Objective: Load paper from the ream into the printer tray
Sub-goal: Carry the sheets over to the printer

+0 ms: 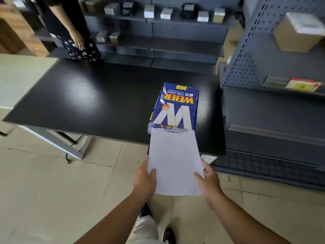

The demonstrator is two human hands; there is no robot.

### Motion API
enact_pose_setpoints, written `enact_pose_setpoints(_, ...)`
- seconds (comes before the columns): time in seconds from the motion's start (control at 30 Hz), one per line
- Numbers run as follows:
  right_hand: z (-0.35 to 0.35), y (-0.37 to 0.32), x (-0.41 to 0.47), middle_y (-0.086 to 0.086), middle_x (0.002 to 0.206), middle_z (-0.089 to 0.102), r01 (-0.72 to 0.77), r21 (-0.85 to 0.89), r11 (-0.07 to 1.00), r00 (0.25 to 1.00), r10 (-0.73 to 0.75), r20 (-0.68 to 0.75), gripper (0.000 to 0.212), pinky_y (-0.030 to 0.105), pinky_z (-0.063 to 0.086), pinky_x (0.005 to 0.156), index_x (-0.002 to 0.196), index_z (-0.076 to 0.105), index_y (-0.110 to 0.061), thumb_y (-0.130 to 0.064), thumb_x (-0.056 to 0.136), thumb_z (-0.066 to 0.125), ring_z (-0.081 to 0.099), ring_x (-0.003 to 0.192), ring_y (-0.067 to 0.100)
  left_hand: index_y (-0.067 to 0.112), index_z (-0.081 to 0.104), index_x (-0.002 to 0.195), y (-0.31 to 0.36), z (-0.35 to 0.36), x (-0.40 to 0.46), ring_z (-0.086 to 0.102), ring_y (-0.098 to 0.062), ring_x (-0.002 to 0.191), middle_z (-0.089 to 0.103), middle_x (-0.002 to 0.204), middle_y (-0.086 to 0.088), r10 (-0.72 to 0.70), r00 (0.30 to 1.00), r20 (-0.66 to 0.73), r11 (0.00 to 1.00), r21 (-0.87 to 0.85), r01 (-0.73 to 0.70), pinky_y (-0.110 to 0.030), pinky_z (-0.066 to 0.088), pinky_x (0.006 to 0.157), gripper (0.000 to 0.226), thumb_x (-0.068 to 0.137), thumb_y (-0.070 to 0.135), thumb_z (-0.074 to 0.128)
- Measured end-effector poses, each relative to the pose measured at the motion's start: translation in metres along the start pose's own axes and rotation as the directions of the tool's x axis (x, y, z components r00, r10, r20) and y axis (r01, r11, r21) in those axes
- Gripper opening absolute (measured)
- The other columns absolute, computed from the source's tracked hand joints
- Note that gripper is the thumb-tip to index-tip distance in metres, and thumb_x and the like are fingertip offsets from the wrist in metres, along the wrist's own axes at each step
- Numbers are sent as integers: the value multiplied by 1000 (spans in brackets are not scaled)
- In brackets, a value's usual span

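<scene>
- Lower centre of the frame: the left hand [145, 180] and right hand [208, 182] each close on a long edge of the sheaf of paper [175, 162], thumbs on top and fingers hidden beneath. The grip on each side is closed on the paper.
- The sheaf is partly out of its wrapper; its near end overhangs the bench edge above the tiled floor [52, 182], its far end sits inside the torn mouth of the ream [175, 106].
- Handling, as a judgement: the sheaf looks thin, so light but limp. Held only at the near end it would likely droop and fan; taking it along both long edges near mid-length, as shown, should keep the sheets squared. Smooth sheets slide on one another, so firm edge pressure seems advisable. Corners will crease easily.
- Centre right: the ream, in a blue wrapper printed "WEIER copy paper", lies flat on the black bench [88, 95], close to its right end. The remaining pack is probably heavy and stiff enough to stay put while sheets slide out, though the wrapper may drag with them.
- Right side: grey pegboard shelving [263, 50] carries a cardboard box [297, 32].
- Upper left: a second person stands behind the bench, one hand [78, 41] hanging.
- No printer or tray is visible.
</scene>
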State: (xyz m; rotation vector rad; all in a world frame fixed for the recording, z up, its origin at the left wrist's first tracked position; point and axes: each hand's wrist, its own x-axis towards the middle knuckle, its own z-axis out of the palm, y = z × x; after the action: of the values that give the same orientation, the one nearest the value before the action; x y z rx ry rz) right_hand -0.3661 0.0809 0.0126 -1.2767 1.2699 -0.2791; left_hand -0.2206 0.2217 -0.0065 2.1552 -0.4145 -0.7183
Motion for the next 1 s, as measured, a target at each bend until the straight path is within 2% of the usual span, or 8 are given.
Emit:
enact_pose_setpoints(0.13,-1,4,-26,-7,116,56,39,-25,999,999,-38,25,57,26,43,85,142,50,-27,3,95,53,57,90,-3,29,35,146,-4,-11,-30,51,-12,115,54,134,8,8,999,-48,999,-31,-9,-24,38,96,52,97,15,47)
enact_pose_setpoints(0.27,21,5,-38,-2,133,64,104,-59,993,988,-96,119,58,37,46,106,138,55,-27,7,90,53,60,120,15,28,32,148,-20,-34,-51,49,-20,124,50,141,2,-35,990,-136,999,-45,29,-26,36,98,54,97,17,47)
enact_pose_setpoints(0.33,41,2,-44,1,134,64,132,-61,989,977,-119,174,59,40,45,108,138,55,-24,8,89,53,61,121,16,28,30,149,-31,-54,-62,47,-19,127,49,143,3,-59,979,-195,996,-70,46,-25,33,99,56,97,17,46)
enact_pose_setpoints(0.53,125,-17,-77,5,127,68,245,-136,960,894,-169,415,62,34,52,95,146,42,-23,6,92,55,67,111,19,34,28,149,-78,-126,-102,48,-12,123,49,139,13,-170,908,-382,978,-177,108,-28,34,103,56,96,19,43)
enact_pose_setpoints(0.67,190,-21,-112,-9,107,74,320,-192,928,821,-169,546,54,14,52,61,133,51,-34,-1,91,54,71,82,-3,41,31,146,-121,-176,-137,49,-7,127,51,140,18,-233,850,-473,949,-300,94,-41,40,110,56,93,24,43)
enact_pose_setpoints(0.77,238,-19,-148,-14,109,72,380,-202,902,764,-183,619,55,12,52,62,134,54,-34,-1,89,54,69,86,-6,40,30,147,-150,-214,-165,47,-6,129,49,142,18,-304,790,-533,921,-376,101,-40,39,111,56,94,24,43)
enact_pose_setpoints(0.9,300,-10,-196,-10,111,72,450,-206,869,688,-190,701,55,15,52,68,135,55,-33,-2,90,53,69,90,-4,31,35,146,-183,-261,-201,51,1,119,53,131,21,-358,704,-613,893,-444,67,-25,36,102,54,96,12,43)
enact_pose_setpoints(1.0,342,-1,-224,-11,109,73,475,-191,859,642,-190,743,55,16,52,68,134,56,-33,-2,89,53,70,89,-2,31,35,146,-211,-291,-223,51,1,117,53,129,23,-396,661,-638,877,-476,67,-27,36,104,56,96,9,42)
